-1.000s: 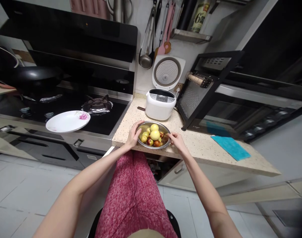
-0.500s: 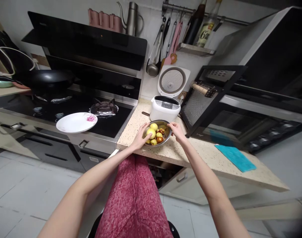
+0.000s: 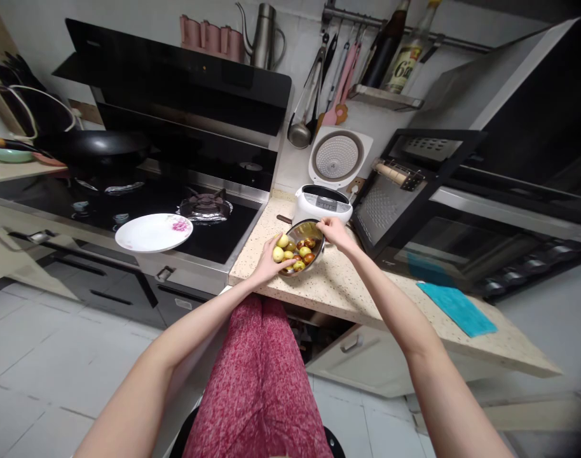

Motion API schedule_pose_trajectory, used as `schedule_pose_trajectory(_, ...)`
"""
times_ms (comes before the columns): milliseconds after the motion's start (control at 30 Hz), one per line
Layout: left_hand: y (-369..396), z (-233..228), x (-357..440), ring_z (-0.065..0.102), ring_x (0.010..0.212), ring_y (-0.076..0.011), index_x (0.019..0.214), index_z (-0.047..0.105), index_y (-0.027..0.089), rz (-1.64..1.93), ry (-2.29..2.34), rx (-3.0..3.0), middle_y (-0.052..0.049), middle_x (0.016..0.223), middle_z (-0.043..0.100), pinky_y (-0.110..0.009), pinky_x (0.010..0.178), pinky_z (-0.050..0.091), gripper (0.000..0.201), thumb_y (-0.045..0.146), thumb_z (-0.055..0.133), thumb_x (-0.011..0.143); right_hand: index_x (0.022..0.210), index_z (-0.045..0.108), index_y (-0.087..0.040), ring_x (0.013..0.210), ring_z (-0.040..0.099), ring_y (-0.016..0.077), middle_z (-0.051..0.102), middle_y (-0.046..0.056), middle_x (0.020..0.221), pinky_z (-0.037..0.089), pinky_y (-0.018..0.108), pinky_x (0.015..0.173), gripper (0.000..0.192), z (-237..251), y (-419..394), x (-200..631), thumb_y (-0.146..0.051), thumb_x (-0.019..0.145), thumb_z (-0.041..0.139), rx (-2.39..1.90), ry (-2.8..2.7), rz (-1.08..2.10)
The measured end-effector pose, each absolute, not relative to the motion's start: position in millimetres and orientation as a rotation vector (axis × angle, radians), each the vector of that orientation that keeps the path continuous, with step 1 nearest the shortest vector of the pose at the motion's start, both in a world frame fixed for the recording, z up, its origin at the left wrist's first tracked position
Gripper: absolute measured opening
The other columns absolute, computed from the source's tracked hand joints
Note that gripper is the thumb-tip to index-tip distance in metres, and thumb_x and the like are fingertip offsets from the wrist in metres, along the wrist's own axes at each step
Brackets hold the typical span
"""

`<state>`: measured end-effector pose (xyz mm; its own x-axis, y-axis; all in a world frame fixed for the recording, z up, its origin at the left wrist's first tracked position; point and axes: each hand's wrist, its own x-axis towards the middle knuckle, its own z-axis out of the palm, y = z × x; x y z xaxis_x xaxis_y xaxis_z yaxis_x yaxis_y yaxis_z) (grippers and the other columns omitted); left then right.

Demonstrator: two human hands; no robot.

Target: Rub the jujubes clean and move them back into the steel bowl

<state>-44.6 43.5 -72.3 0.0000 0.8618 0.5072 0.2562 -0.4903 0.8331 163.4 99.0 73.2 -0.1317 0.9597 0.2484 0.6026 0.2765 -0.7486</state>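
A metal bowl (image 3: 311, 229) is tilted above the stone counter's front edge, its right side raised and its lower side toward me. Yellow-green and brown fruits, which look like jujubes (image 3: 299, 266), have gathered in its lower left part. My left hand (image 3: 266, 262) is curled round the bowl's left side, with its thumb reaching over the fruits. At the upper right, the fingers of my right hand (image 3: 335, 233) pinch the rim. Just behind the bowl stands a white rice cooker (image 3: 314, 205) with its lid raised.
To the left, a white floral plate (image 3: 152, 233) overhangs the stove's front edge. A black wok (image 3: 97, 147) sits on the far burner. An oven (image 3: 500, 235) and a blue cloth (image 3: 457, 308) are on the right. A dark handle (image 3: 283, 219) lies by the cooker.
The bowl has tipped from nearly level, with its right rim lifted by my right hand. The fruits have shifted within it. My left hand stays at the left side.
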Motion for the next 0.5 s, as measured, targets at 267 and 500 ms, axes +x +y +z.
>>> schedule_pose_trajectory(267, 44.1, -77.0, -41.1, 0.043, 0.149, -0.0403, 0.152, 0.048, 0.024, 1.486, 1.268, 1.761, -0.018, 0.153, 0.039, -0.057, 0.127, 0.035, 0.103, 0.058, 0.093, 0.066, 0.059, 0.039, -0.024, 0.046, 0.035, 0.0091, 0.038, -0.007, 0.046, 0.023, 0.023, 0.046, 0.026, 91.5, 108.6, 160.3, -0.023, 0.076, 0.058, -1.507, -1.935, 0.524)
schedule_pose_trajectory(500, 37.5, -69.4, -40.6, 0.033, 0.156, -0.0429, 0.155, 0.048, 0.022, 1.402, 1.307, 1.780, -0.021, 0.163, 0.029, -0.059, 0.128, 0.032, 0.104, 0.060, 0.091, 0.068, 0.060, 0.041, -0.023, 0.043, 0.040, 0.0101, 0.039, -0.007, 0.043, 0.029, 0.024, 0.047, 0.027, 97.6, 106.5, 163.6, -0.018, 0.081, 0.056, -1.602, -1.976, 0.472)
